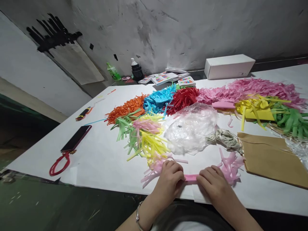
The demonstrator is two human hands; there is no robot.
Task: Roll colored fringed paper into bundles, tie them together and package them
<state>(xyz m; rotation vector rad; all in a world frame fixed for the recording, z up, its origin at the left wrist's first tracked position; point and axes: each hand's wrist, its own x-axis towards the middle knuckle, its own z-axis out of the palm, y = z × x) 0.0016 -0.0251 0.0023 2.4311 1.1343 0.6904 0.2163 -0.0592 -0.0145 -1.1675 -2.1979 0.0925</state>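
A pink tissue paper tassel (190, 177) lies along the front of the table, its middle rolled into a narrow band and its fringed ends spread out on both sides. My left hand (171, 176) is closed on the band's left part, fingers curled over it. On the right part, my right hand (211, 179) grips the same band. Both thumbs are mostly hidden. Beyond my left hand lie finished-looking yellow, pink and green paper tassels (154, 142). A crumpled clear plastic bag (192, 128) sits just past my hands, with a bundle of pale string (226, 139) at its right.
Fringed paper piles in orange (128, 107), blue (158, 99), red (184, 100) and pink (262, 91) line the back. A brown cardboard piece (274, 158) lies right, a phone (76, 138) left. A white box (229, 66) stands by the wall.
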